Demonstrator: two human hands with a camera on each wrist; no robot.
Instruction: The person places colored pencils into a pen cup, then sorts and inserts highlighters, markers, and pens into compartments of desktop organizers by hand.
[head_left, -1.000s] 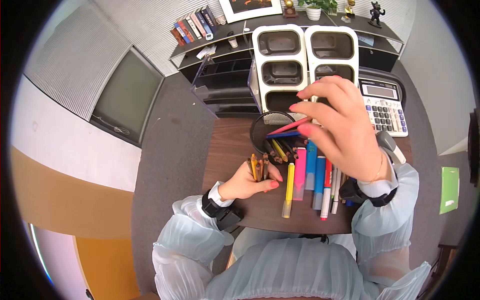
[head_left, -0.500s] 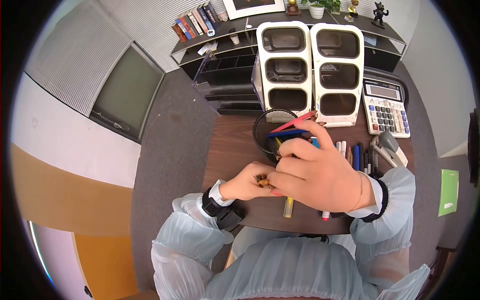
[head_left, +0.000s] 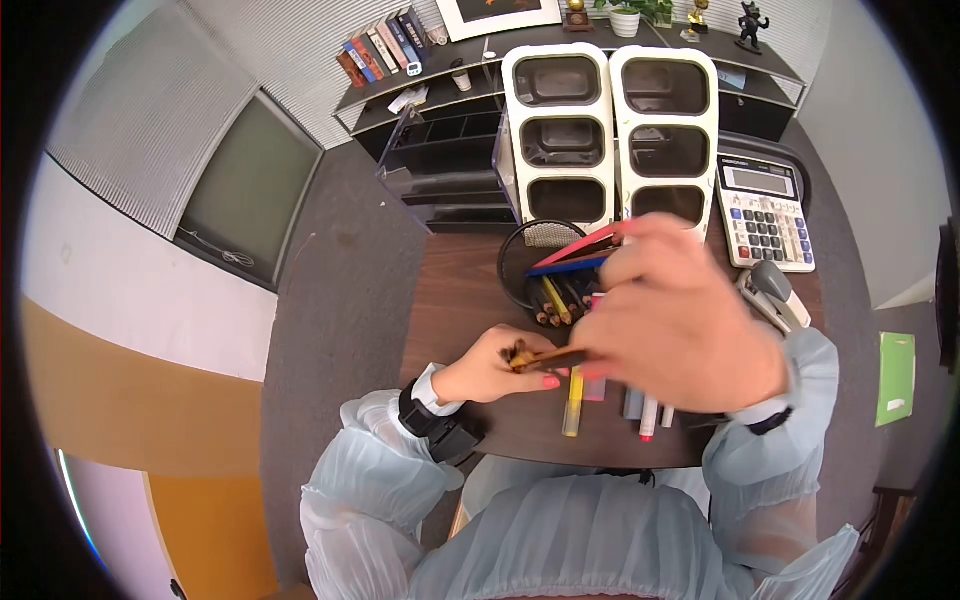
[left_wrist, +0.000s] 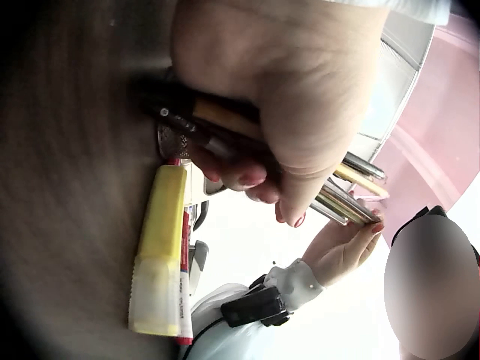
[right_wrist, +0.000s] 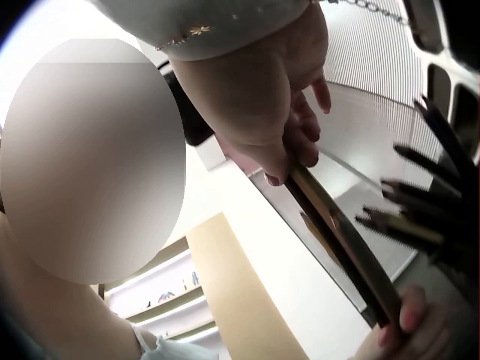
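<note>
My left hand (head_left: pixel 480 370) rests on the dark wooden desk (head_left: pixel 450 300) and grips a bundle of brown and yellow pencils (head_left: pixel 520 354). In the left wrist view the left hand (left_wrist: pixel 300 112) is curled round those pencils (left_wrist: pixel 225 131). My right hand (head_left: pixel 690 330), blurred, is just right of it and pinches a pencil (head_left: pixel 558 357) whose other end is still in the bundle. In the right wrist view the right hand (right_wrist: pixel 274 112) holds long pencils (right_wrist: pixel 341 240) that run down to my left hand's fingers (right_wrist: pixel 409 334). A black mesh cup (head_left: pixel 520 262) holds more pencils.
A yellow highlighter (head_left: pixel 572 405), a pink one (head_left: pixel 597 385) and other markers lie side by side on the desk, partly under my right hand. Two white tiered organizers (head_left: pixel 560 130) stand behind the cup. A calculator (head_left: pixel 765 215) and a stapler (head_left: pixel 775 295) sit at right.
My right hand came down from the mesh cup to the bundle in my left hand, took hold of a pencil, and now draws it rightward. My left hand stayed put.
</note>
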